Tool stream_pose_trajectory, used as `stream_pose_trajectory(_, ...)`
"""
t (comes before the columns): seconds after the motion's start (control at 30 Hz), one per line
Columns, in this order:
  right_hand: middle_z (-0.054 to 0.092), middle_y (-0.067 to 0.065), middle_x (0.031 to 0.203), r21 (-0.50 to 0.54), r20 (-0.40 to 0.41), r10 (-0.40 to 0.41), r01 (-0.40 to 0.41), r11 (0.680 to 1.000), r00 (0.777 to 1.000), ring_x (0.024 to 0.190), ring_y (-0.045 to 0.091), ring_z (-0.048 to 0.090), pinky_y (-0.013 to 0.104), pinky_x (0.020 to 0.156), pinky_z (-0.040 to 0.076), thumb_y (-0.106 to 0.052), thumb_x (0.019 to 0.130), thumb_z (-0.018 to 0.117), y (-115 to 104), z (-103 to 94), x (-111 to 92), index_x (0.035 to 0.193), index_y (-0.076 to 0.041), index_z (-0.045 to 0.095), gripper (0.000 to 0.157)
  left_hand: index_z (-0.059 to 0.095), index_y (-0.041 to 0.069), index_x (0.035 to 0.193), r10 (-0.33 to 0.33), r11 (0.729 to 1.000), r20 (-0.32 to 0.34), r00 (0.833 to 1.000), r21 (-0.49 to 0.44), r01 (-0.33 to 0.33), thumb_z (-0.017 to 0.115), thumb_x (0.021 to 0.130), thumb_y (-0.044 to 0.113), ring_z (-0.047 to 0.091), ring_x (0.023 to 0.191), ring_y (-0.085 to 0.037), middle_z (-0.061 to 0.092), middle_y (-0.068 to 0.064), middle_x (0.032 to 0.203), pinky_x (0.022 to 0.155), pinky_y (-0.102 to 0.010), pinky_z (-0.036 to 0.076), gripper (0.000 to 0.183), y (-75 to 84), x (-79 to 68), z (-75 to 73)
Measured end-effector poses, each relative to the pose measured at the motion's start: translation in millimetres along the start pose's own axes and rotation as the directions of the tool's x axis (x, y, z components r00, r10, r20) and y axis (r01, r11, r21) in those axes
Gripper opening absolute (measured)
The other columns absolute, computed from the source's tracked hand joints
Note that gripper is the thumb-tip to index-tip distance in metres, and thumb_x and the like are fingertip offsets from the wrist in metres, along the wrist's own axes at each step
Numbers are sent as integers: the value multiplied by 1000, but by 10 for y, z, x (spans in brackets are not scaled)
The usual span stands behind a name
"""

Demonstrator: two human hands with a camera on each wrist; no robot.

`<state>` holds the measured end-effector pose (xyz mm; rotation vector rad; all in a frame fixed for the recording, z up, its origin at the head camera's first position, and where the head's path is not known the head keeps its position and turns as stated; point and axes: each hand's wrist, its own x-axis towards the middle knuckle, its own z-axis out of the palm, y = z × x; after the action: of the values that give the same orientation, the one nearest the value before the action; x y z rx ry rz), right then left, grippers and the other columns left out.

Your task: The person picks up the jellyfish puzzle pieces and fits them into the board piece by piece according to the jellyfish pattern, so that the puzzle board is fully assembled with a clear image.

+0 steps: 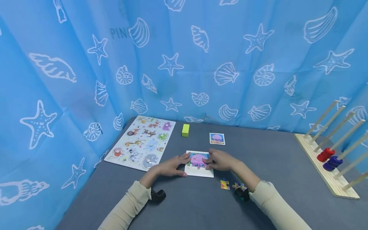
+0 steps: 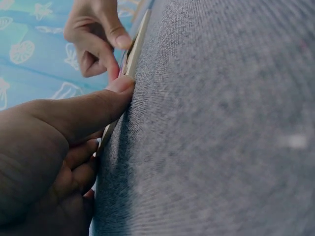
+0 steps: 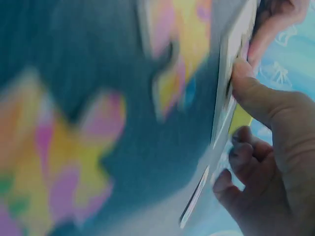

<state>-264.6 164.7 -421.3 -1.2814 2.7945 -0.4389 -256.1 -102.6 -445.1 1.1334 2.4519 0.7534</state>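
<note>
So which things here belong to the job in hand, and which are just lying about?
Part of the job:
puzzle
left hand
right hand
loose pieces
card, probably: similar picture

Seemingly lying about:
animal board
block
peg rack
rings

Blue curtain (image 1: 185,89) along back and left, white starfish and seashell prints (image 1: 226,73), gray woven tabletop (image 1: 189,204)
</note>
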Motion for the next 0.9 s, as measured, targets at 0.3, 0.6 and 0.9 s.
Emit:
stream_pose_trajectory(0.3, 39, -3, 68, 124, -2, 16, -16, 992, 1000, 60, 5, 27, 17, 53, 24, -25, 75, 72, 97, 44, -68, 103, -6, 70, 34, 23, 6, 146, -7, 1000, 17, 1000, -27, 8, 61, 88, 29, 7, 143, -25, 8, -8, 156, 114, -52, 11, 72, 19, 4, 35)
stream_pose_trajectory(0.6, 45, -1, 69, 93, -59, 139, -134, 987, 989, 59, 7, 30, 19, 50, 26, -16, 76, 74, -24, -3, -15, 94, -4, 73, 21, 23, 5, 145, 4, 999, 3, 1000, -34, -4, 60, 89, 27, 5, 143, -26, 7, -10, 155, 114, -52, 10, 71, 1, 11, -25)
stream_pose_trajectory(0.9, 66, 8, 80, 122, -140, 305, -289, 949, 942, 64, 15, 43, 34, 62, 42, -22, 72, 77, -78, 43, -73, 89, -6, 75, 24, 23, 7, 146, -14, 1000, 15, 1000, -17, 15, 58, 90, 27, 7, 143, -24, 9, -9, 155, 115, -50, 11, 69, 25, 11, -18)
